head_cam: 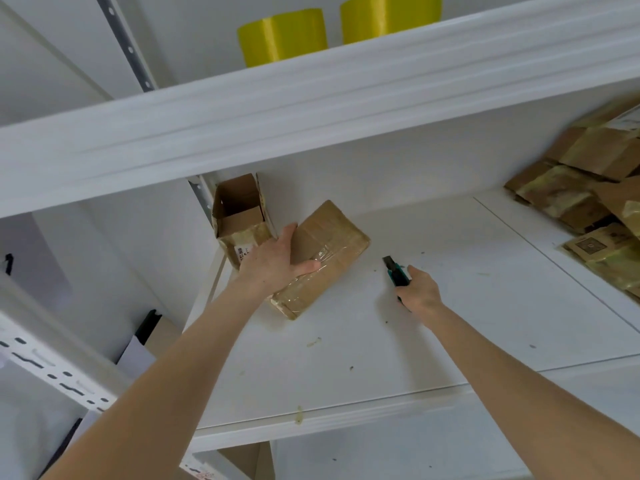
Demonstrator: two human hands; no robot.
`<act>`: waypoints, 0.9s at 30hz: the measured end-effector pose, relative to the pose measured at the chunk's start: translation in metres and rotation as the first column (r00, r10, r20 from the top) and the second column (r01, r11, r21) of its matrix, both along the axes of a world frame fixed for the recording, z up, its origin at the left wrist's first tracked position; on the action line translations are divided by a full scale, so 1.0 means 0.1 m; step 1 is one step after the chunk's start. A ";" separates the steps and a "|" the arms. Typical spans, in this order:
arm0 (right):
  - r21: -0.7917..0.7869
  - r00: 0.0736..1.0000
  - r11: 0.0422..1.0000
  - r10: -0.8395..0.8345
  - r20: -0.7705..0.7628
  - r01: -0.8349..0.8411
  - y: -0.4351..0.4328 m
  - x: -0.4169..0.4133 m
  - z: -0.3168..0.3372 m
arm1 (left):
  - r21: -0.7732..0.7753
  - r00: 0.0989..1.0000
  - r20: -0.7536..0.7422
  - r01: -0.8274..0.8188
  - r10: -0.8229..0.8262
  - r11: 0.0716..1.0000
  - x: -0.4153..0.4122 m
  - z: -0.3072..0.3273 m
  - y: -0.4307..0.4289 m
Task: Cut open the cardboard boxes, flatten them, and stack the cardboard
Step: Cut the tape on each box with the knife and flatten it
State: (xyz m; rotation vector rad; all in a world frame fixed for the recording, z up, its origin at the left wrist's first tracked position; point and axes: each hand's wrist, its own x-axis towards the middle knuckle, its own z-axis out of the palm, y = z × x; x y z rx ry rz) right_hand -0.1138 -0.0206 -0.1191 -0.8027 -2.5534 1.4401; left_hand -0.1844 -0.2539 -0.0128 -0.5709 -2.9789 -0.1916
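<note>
White shelf (450,323) as base, pin the taped box (332,237) flat under the left grip (273,263), curled over its edge, and bring the utility knife (394,270), clenched in the right grip (420,289) just beside, shallowly along the tape seam, blade away from the left grip.

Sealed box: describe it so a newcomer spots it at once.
On the white shelf, look left of centre, where the left hand grips a flat cardboard box. Unlike the open-topped box standing beside it, it lies sealed under clear tape.
</note>
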 end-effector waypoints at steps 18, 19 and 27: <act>-0.649 0.942 0.759 -0.176 -0.285 -0.054 -0.80 -0.09 0.26 | -0.013 0.973 -0.229 -0.005 0.002 1.000 0.35 -0.24 0.15; -0.632 0.938 0.774 -0.187 -0.291 -0.042 -0.84 -0.08 0.26 | -0.021 0.971 -0.239 -0.018 0.012 1.000 0.37 -0.23 0.15; -0.119 0.943 0.993 -0.061 -0.326 0.023 -0.95 -0.08 0.47 | -0.233 0.859 -0.512 -0.130 -0.008 0.964 0.51 -0.03 0.15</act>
